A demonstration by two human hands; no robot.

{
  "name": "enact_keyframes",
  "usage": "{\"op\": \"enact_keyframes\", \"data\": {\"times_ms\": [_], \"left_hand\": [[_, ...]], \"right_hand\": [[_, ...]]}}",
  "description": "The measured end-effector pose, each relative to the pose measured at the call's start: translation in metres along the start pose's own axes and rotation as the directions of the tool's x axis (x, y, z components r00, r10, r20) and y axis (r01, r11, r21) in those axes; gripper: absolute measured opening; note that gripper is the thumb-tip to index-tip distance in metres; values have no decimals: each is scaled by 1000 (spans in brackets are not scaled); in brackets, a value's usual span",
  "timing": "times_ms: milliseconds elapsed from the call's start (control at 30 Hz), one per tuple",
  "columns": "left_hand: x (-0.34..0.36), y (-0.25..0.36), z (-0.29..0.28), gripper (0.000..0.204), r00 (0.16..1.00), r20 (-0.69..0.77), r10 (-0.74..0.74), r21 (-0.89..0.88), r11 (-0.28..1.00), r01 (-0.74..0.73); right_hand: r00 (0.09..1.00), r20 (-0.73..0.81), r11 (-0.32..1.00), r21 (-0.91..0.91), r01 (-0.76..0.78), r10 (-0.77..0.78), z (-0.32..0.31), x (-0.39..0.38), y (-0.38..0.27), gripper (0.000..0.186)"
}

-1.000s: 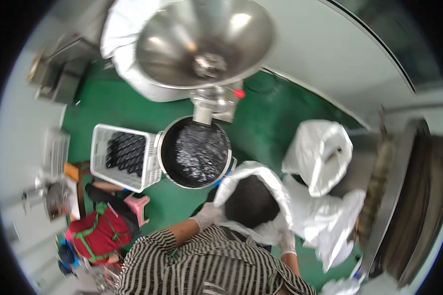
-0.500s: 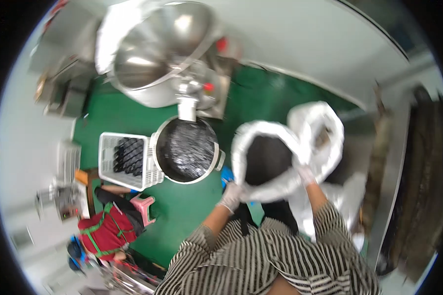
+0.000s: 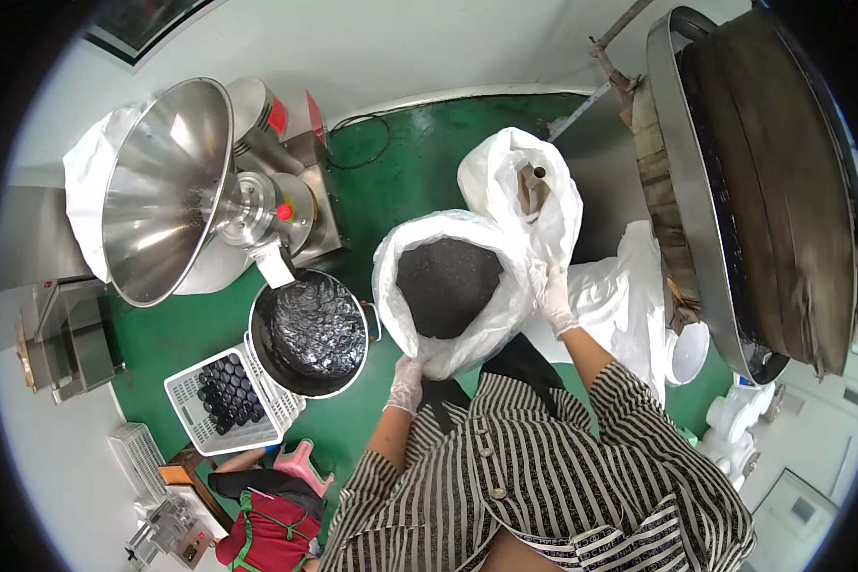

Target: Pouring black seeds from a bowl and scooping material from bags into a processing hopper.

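Observation:
My left hand (image 3: 405, 386), in a thin translucent glove, grips the near left edge of a large white sack (image 3: 391, 286) holding fine dark granular material (image 3: 448, 286). My right hand (image 3: 553, 297), gloved the same, grips the sack's right rim. Just behind and right of it stands a second white sack (image 3: 486, 162), open, with a tube-like piece (image 3: 539, 172) inside. Left of the sack is a steel pot (image 3: 264, 367) of glossy black thick substance (image 3: 310, 324), under the spout (image 3: 275, 268) of a machine with a big steel funnel (image 3: 157, 195).
A white crate (image 3: 191, 419) of black pieces sits beside the pot. A person in red (image 3: 267, 529) works at lower left near a pink stool (image 3: 305, 467). A large metal vessel (image 3: 691, 191) lines the right side. White sheeting (image 3: 610, 305) and a cable (image 3: 372, 162) lie on the green floor (image 3: 396, 191).
The sack in my hands has moved up, away from the pot, to beside the second sack. My view has swung right, so the funnel machine and pot now appear further left.

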State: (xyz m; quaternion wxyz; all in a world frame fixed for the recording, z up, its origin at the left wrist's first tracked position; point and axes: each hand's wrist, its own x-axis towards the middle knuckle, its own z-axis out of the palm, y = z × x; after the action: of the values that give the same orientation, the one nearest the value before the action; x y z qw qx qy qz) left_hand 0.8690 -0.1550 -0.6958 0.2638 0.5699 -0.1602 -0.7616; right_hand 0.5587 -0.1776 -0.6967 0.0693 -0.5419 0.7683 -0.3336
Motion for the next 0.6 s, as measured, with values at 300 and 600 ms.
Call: {"op": "enact_keyframes", "data": {"times_ms": [300,600], "left_hand": [[-19,-2,-24,56,756,-239,610,501,744,-442],[-10,84,123,46,702,92,706,723,437,-535]], "right_hand": [[902,404,920,-391,19,153,17,187,0,40],[683,628,752,-636,173,373,81,229,92,27]]}}
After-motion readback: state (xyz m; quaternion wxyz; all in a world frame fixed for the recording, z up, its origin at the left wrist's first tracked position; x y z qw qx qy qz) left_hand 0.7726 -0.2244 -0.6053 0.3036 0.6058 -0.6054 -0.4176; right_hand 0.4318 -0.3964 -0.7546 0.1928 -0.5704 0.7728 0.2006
